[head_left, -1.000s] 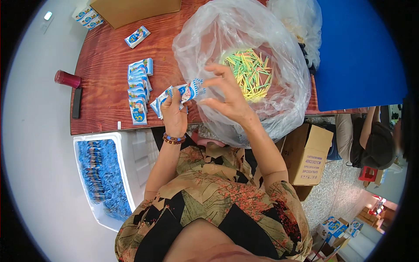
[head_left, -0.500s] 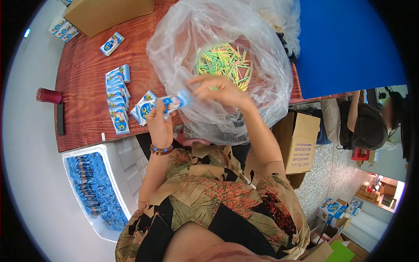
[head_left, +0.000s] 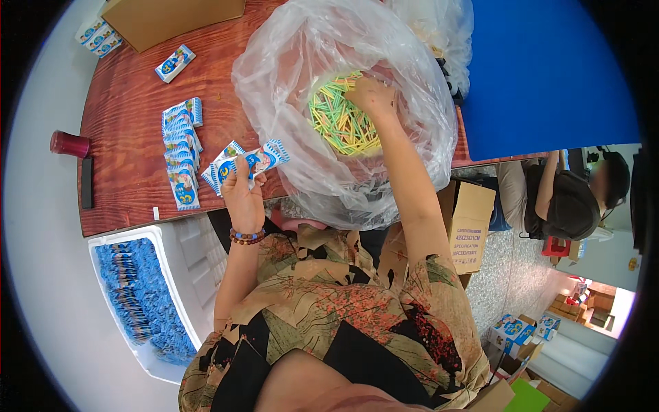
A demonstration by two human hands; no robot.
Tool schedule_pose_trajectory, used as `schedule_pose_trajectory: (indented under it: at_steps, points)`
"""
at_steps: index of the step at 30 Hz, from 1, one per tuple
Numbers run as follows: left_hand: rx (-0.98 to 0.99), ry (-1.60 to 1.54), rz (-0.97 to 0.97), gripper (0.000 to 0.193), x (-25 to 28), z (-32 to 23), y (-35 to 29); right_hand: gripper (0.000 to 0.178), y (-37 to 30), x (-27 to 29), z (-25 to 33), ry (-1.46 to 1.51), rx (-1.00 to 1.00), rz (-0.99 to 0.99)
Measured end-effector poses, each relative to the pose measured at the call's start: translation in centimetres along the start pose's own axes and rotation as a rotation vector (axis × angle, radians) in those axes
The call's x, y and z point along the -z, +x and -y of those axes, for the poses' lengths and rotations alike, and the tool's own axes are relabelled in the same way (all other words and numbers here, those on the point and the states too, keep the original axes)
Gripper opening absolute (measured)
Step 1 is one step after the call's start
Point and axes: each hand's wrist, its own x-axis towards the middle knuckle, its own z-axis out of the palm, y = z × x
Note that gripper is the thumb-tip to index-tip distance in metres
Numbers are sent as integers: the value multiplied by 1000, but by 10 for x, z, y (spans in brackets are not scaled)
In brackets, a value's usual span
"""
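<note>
In my left hand (head_left: pixel 241 196) I grip a blue-and-white packet (head_left: pixel 269 158) between thumb and fingers, above the table's front edge. Partly under it lie more packets (head_left: pixel 221 161) of the same kind. My right hand (head_left: pixel 374 97) is down inside a large clear plastic bag (head_left: pixel 274 75), at the far right of a heap of thin yellow, green and pink sticks (head_left: pixel 340 120). Its fingers curl down against the sticks, and their tips are hidden. To the left, a column of overlapping packets (head_left: pixel 182 154) lies on the table.
A single packet (head_left: pixel 175 64) and a cardboard box (head_left: pixel 171 20) are at the table's far left. Near its left edge stands a dark red jar (head_left: pixel 70 143). A white foam box (head_left: pixel 161 254) full of blue packets stands below left. A person (head_left: pixel 573 199) is at the right.
My right hand has moved from beside the held packet, away from me and right, down into the sticks. My left hand still holds the packet, slightly lower and further left.
</note>
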Motion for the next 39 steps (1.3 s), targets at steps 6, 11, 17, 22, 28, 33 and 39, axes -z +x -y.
schedule_pose_trajectory:
  at_steps: [6,11,17,22,28,33,39]
  points:
    - [0,-28,-46,16,-5,-3,-2,47,7,-9,7,11,-46,91]
    - [15,-2,-9,12,2,-1,-1,42,-6,-3,-11,235,27,185]
    - [43,-23,0,13,-8,4,-3,32,-18,-11,-10,10,111,62]
    - [50,7,14,13,-7,2,-5,33,-19,-9,0,-23,126,15]
    - [59,6,32,13,-8,0,-6,34,-4,-18,0,-86,174,124]
    - [70,-12,-5,13,-8,-3,-6,38,-9,-19,-31,403,172,89]
    - [83,-13,31,12,-9,0,-6,27,-29,-21,-36,1053,233,-97]
